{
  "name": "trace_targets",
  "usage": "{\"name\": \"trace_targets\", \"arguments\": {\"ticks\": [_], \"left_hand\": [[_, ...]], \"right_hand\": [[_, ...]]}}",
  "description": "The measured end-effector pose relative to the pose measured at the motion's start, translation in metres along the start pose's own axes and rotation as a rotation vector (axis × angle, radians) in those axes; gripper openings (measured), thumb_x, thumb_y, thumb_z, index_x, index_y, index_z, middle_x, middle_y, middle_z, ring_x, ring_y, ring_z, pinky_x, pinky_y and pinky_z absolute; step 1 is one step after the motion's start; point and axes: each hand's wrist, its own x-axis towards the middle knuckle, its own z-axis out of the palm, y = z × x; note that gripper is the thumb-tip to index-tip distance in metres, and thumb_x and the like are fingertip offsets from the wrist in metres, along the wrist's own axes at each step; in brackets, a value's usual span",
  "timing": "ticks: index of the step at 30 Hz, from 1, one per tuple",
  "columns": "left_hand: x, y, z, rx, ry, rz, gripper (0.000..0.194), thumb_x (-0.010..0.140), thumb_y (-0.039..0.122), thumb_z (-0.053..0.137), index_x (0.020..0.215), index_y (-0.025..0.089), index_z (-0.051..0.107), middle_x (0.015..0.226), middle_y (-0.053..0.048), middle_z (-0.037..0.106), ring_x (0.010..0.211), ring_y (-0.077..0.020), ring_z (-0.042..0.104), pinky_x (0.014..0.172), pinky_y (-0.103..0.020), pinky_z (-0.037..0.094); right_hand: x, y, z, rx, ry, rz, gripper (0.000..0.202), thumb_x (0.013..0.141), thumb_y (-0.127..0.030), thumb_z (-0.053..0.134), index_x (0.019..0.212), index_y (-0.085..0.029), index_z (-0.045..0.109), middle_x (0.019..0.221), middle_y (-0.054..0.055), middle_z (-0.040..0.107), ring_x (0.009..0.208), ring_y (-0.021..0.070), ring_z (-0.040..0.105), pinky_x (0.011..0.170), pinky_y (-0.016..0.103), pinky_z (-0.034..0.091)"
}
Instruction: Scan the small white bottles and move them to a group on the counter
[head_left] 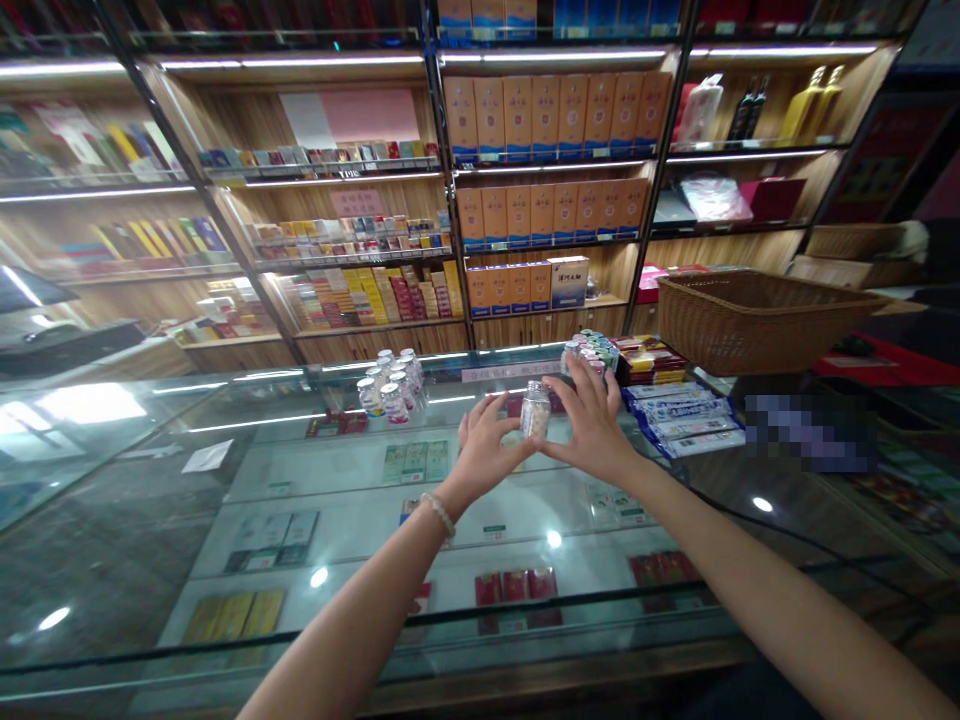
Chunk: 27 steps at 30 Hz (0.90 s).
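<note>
— Two hands on one thing, from the head view: your left hand (484,445) and right hand (592,420) meet around a small clear bottle (535,408) with a white cap, held upright just above the glass worktop (247,470).

— How are they gripping it?

— Lightly, it seems. Your left fingers curl to the bottle's left side and your right palm cups the other side, fingers spread. Both hands close on it together, likely so it stays upright and its label faces you. I cannot tell whether its base touches the glass.

— What sits around it?

— To your left, apart from the hands, a cluster of similar bottles (391,384) stands in a tight group on the worktop. Just beyond your right hand lies a stack of small colourful packs (596,350), and to the right of that, blue-and-white packets (686,415) are laid side by side. A wicker basket (757,320) rests further right. Shelves of orange boxes (551,115) fill the wall behind, faces outward for display.
</note>
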Motion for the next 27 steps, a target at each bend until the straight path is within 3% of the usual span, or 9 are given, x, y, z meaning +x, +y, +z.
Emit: {"name": "trace_targets", "arguments": {"ticks": [6,9,12,16,22,27], "left_hand": [[0.001,0.002,0.003,-0.006,0.133,-0.089,0.027,0.080,0.048,0.078,0.099,0.029,0.079,0.156,-0.005,0.051,0.149,-0.0352,0.035,0.122,-0.060,0.028],[0.000,0.001,0.005,0.015,0.214,-0.107,0.027,0.078,0.047,0.081,0.097,0.029,0.079,0.156,-0.005,0.050,0.150,-0.0360,0.034,0.122,-0.061,0.026],[-0.002,0.002,0.007,0.052,0.258,-0.064,0.028,0.076,0.047,0.083,0.096,0.028,0.078,0.157,-0.006,0.049,0.150,-0.0367,0.032,0.122,-0.065,0.022],[-0.006,0.005,0.010,0.102,0.285,-0.019,0.029,0.073,0.047,0.084,0.093,0.027,0.076,0.157,-0.007,0.049,0.150,-0.0368,0.032,0.122,-0.067,0.017],[-0.010,0.006,0.013,0.164,0.278,0.072,0.034,0.073,0.048,0.084,0.096,0.025,0.072,0.158,-0.008,0.048,0.150,-0.0374,0.031,0.122,-0.068,0.014],[-0.009,0.005,0.013,0.168,0.340,0.071,0.036,0.077,0.046,0.082,0.104,0.026,0.071,0.158,-0.009,0.047,0.150,-0.0366,0.032,0.122,-0.067,0.016]], "right_hand": [[0.002,0.009,-0.004,0.019,-0.079,-0.026,0.075,0.089,-0.050,0.060,0.153,-0.022,0.035,0.170,0.018,0.013,0.157,0.0342,0.009,0.122,0.062,0.004],[0.006,0.014,-0.003,0.099,-0.072,0.098,0.054,0.094,-0.041,0.052,0.145,-0.025,0.049,0.171,0.014,0.014,0.157,0.0320,0.011,0.121,0.062,0.011],[0.008,0.013,0.001,0.169,-0.064,0.245,0.040,0.096,-0.050,0.050,0.124,-0.027,0.067,0.170,0.010,0.022,0.155,0.0329,0.017,0.119,0.062,0.018],[0.010,0.008,0.006,0.218,-0.115,0.324,0.049,0.090,-0.067,0.056,0.108,-0.025,0.074,0.168,0.011,0.026,0.155,0.0347,0.017,0.119,0.063,0.016],[0.011,0.007,0.006,0.289,-0.138,0.355,0.046,0.090,-0.065,0.058,0.101,-0.024,0.075,0.166,0.012,0.032,0.155,0.0340,0.017,0.120,0.063,0.017],[0.013,0.008,0.002,0.342,-0.119,0.380,0.044,0.088,-0.065,0.060,0.094,-0.024,0.075,0.165,0.010,0.034,0.155,0.0345,0.017,0.120,0.062,0.017]]}}
